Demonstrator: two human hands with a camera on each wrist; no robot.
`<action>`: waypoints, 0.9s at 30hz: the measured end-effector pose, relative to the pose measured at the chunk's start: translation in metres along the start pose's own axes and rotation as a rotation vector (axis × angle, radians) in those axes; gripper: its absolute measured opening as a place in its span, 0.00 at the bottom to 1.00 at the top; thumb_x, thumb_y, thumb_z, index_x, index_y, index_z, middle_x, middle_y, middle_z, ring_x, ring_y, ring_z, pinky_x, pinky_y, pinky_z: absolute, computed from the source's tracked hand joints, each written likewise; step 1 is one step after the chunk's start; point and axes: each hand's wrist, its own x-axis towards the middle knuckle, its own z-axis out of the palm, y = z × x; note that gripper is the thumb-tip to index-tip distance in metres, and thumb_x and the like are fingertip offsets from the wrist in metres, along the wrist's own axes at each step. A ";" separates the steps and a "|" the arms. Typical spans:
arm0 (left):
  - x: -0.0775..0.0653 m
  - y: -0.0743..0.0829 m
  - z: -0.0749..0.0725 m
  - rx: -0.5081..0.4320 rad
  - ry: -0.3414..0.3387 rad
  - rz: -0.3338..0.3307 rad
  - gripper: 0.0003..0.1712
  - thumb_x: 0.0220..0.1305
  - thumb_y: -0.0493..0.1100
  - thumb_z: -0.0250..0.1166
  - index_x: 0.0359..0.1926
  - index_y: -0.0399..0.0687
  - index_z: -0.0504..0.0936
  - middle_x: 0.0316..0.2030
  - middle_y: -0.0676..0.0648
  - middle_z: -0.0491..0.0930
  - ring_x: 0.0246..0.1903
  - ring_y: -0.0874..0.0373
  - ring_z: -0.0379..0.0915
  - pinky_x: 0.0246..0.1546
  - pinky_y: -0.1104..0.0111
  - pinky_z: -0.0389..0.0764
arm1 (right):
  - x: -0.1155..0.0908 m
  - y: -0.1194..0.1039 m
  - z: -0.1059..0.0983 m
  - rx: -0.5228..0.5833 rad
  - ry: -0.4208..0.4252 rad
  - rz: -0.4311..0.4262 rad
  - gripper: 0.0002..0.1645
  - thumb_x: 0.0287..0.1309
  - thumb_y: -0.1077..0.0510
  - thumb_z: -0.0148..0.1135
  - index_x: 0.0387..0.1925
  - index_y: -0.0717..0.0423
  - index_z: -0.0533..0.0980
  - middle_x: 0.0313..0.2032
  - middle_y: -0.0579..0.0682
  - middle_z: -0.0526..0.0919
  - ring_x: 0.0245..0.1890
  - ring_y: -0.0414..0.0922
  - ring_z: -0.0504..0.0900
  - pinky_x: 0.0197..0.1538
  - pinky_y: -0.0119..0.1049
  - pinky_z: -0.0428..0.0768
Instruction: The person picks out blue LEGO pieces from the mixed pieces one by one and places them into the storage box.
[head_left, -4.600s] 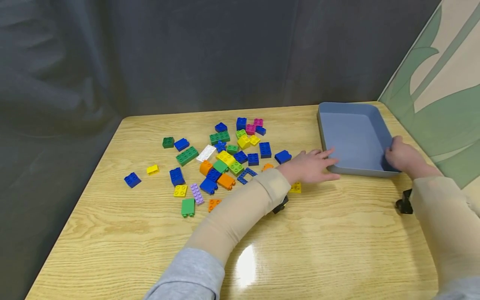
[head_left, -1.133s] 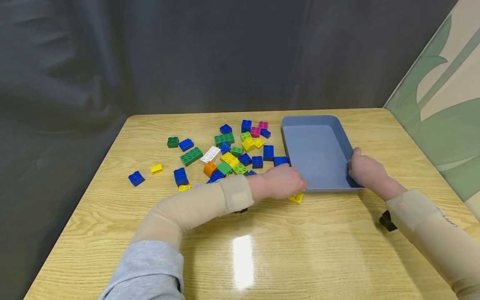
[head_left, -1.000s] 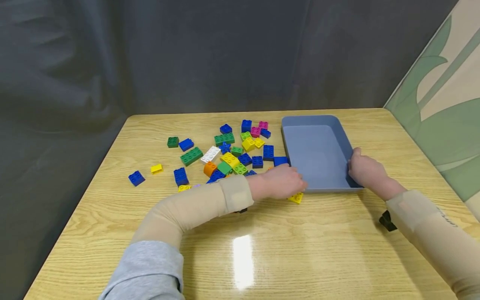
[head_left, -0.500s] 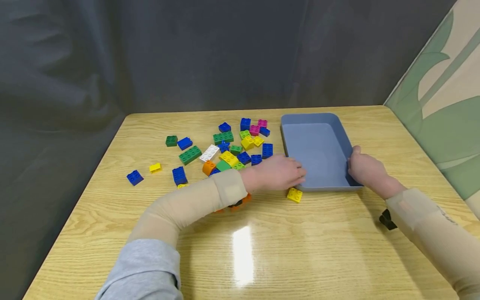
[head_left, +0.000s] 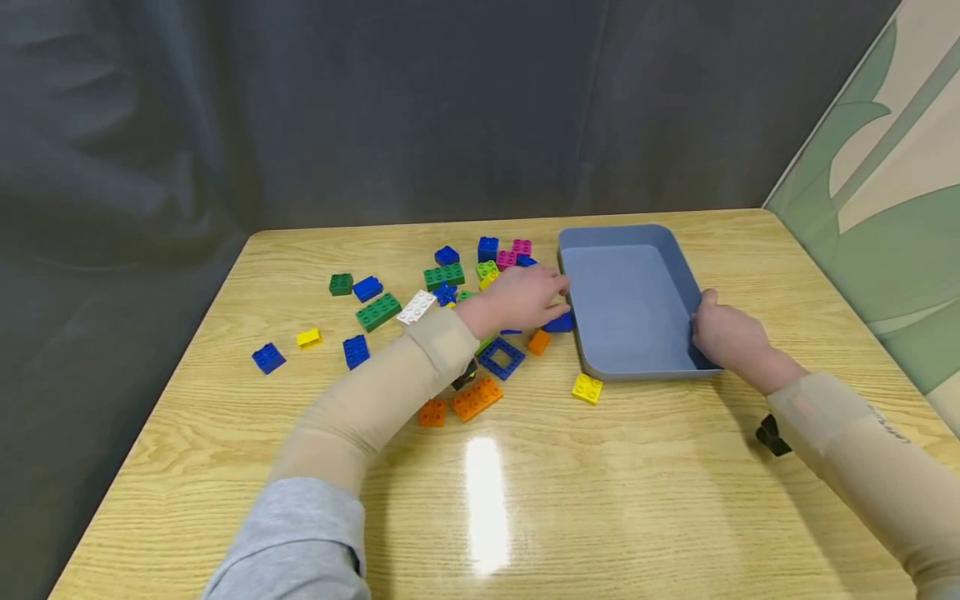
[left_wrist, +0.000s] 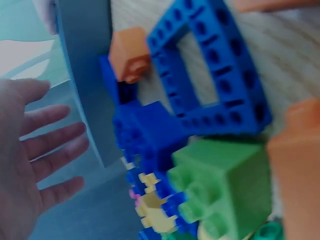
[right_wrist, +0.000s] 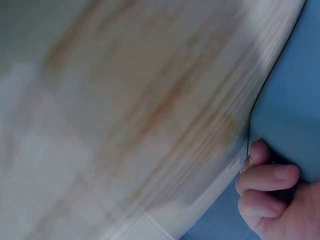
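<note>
A blue-grey tray [head_left: 637, 292] lies on the table, and my right hand [head_left: 735, 337] grips its right wall near the front corner. In the right wrist view the fingers [right_wrist: 270, 177] curl over the tray's rim. My left hand [head_left: 517, 297] reaches over the toy bricks to the tray's left wall. Its fingers [left_wrist: 55, 145] are spread in the left wrist view, with nothing held. Below it lie a blue square frame [head_left: 487, 358], a small orange brick [head_left: 538, 342] and a blue brick [head_left: 558, 323] against the tray. The left hand and forearm hide part of the pile.
Two orange bricks, the longer one [head_left: 477, 398] studded, lie by the left forearm. A yellow brick [head_left: 587, 388] sits at the tray's front-left corner. More bricks, including a white one [head_left: 417, 307], spread leftward. A dark curtain [head_left: 420, 108] hangs behind the table [head_left: 660, 483].
Since the oldest frame, the tray has slid left to the bricks with my right hand on it. Lately my left hand has moved back along its left wall, uncovering the blue frame and orange bricks.
</note>
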 end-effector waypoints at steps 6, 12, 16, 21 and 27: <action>0.009 -0.001 0.016 0.049 -0.098 -0.059 0.36 0.68 0.64 0.55 0.68 0.49 0.69 0.62 0.48 0.71 0.62 0.52 0.64 0.60 0.59 0.68 | -0.001 0.001 0.001 -0.006 0.011 -0.027 0.29 0.68 0.65 0.36 0.55 0.91 0.45 0.12 0.56 0.70 0.13 0.49 0.72 0.17 0.44 0.72; 0.013 0.003 0.022 0.070 -0.116 -0.037 0.36 0.65 0.64 0.58 0.66 0.48 0.71 0.58 0.48 0.75 0.54 0.53 0.67 0.53 0.60 0.71 | -0.001 0.000 0.001 -0.013 0.027 -0.031 0.28 0.69 0.65 0.37 0.54 0.91 0.46 0.12 0.56 0.70 0.13 0.50 0.73 0.17 0.45 0.73; 0.014 0.005 0.023 0.085 -0.122 -0.036 0.31 0.65 0.61 0.60 0.62 0.48 0.75 0.50 0.50 0.78 0.47 0.55 0.66 0.46 0.62 0.69 | -0.001 -0.001 0.000 -0.013 0.035 -0.036 0.28 0.69 0.65 0.37 0.54 0.91 0.46 0.12 0.57 0.70 0.13 0.51 0.73 0.17 0.46 0.73; 0.014 0.007 0.025 0.101 -0.116 -0.037 0.28 0.65 0.60 0.61 0.58 0.49 0.78 0.44 0.51 0.79 0.43 0.56 0.66 0.42 0.63 0.68 | -0.002 -0.002 -0.001 -0.005 0.021 -0.027 0.28 0.68 0.65 0.36 0.54 0.91 0.46 0.13 0.58 0.70 0.14 0.51 0.73 0.18 0.47 0.74; 0.013 0.008 0.022 0.077 -0.114 -0.049 0.29 0.67 0.59 0.59 0.61 0.47 0.75 0.49 0.49 0.79 0.48 0.54 0.69 0.53 0.60 0.69 | -0.002 -0.003 -0.002 -0.011 0.004 0.003 0.30 0.68 0.65 0.36 0.56 0.91 0.45 0.13 0.58 0.71 0.15 0.51 0.74 0.19 0.46 0.74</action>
